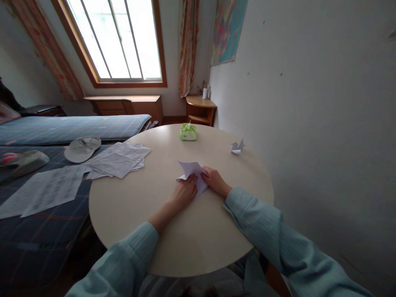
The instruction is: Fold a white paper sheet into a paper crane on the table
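Note:
A partly folded sheet of white paper [191, 167] is between my two hands over the middle of the round table [130, 210]. One flap stands up at its far left side, and a lower part shows below the fingers. My left hand [186, 187] presses on the paper's near left part with its fingers closed on it. On the right edge, my right hand [215, 180] grips the paper between thumb and fingers. Farther right stands a folded paper bird [237, 147], apart from both hands.
A green tissue pack [188, 132] sits at the table's far side. Creased paper sheets [120, 159] overlap the left edge, beside a light cap [83, 148] and printed sheets [52, 189] on the bed [27, 239]. A white wall [324, 144] rises close on the right.

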Tool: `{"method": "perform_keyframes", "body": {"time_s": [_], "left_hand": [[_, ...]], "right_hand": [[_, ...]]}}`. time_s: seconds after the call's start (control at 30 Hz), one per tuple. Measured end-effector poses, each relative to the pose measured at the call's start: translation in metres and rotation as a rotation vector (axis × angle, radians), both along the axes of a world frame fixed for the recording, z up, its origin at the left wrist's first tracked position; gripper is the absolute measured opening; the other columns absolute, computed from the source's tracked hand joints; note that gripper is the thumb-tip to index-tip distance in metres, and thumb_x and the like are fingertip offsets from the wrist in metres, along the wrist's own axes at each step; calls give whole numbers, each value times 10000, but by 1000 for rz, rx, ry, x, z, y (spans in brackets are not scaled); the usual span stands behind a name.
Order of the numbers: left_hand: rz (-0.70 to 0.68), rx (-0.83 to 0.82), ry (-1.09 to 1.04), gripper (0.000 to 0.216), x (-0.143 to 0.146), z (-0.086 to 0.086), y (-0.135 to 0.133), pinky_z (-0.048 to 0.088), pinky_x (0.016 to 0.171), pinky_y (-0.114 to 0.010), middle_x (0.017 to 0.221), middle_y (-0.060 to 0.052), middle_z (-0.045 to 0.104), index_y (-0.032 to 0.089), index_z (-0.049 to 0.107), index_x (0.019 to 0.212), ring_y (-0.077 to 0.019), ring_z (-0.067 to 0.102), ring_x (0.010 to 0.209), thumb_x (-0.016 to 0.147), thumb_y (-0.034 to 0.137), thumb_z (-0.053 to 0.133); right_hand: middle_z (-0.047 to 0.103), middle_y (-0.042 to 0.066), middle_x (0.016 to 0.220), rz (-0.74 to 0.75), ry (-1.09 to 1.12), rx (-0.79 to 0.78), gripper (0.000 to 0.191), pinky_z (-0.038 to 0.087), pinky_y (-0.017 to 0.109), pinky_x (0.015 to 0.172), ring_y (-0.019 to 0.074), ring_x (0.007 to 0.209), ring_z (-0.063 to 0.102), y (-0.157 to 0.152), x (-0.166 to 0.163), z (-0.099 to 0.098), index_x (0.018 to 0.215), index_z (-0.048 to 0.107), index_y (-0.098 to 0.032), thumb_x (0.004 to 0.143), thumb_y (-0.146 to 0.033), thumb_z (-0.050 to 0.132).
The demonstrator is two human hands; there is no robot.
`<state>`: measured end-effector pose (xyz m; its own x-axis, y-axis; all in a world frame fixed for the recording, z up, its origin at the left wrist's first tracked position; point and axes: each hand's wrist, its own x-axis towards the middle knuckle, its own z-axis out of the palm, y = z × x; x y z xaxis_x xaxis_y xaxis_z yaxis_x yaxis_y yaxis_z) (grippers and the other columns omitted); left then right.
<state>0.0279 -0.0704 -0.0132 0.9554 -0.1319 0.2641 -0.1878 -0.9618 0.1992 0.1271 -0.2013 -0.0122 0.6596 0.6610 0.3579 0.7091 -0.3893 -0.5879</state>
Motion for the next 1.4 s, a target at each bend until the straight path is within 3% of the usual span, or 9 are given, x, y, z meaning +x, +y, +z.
{"method": "perform_keyframes", "body": {"time_s": [0.27,0.53,1.03,1.23,1.4], "left_hand": [[76,-66,34,388,14,2,-9,410,908,-364,1170,-162,532,83,442,1155,-233,498,1090,775,152,401],[127,34,-11,366,27,-1,-15,387,912,-365,1088,-162,577,53,505,1090,-257,496,1058,769,206,419],[144,52,-62,327,30,0,-14,418,843,-370,1028,-144,582,74,534,1028,-256,481,1018,751,212,428],[120,16,-47,323,28,4,-14,413,830,-399,1038,-161,567,83,524,1021,-283,471,1011,739,215,437],[114,15,-43,294,26,7,-16,411,831,-398,1024,-153,562,93,509,1005,-278,466,1012,745,209,435]], "right_hand": [[588,39,763,6,-22,-7,223,380,231,665,125,667,497,0,-2,0,930,592,-125,734,-80,495],[555,10,688,-10,-16,-15,193,365,225,630,112,613,469,0,-3,1,943,575,-129,764,-133,504],[545,1,684,-44,10,-52,261,363,218,632,108,626,473,-1,-1,0,972,562,-136,737,-76,463],[568,11,707,-28,3,-47,276,381,227,647,117,637,490,-2,0,-2,1000,553,-142,752,-96,439],[617,55,882,1,-14,-1,293,396,250,752,148,795,543,-2,0,-1,985,558,-159,743,-92,406]]}}
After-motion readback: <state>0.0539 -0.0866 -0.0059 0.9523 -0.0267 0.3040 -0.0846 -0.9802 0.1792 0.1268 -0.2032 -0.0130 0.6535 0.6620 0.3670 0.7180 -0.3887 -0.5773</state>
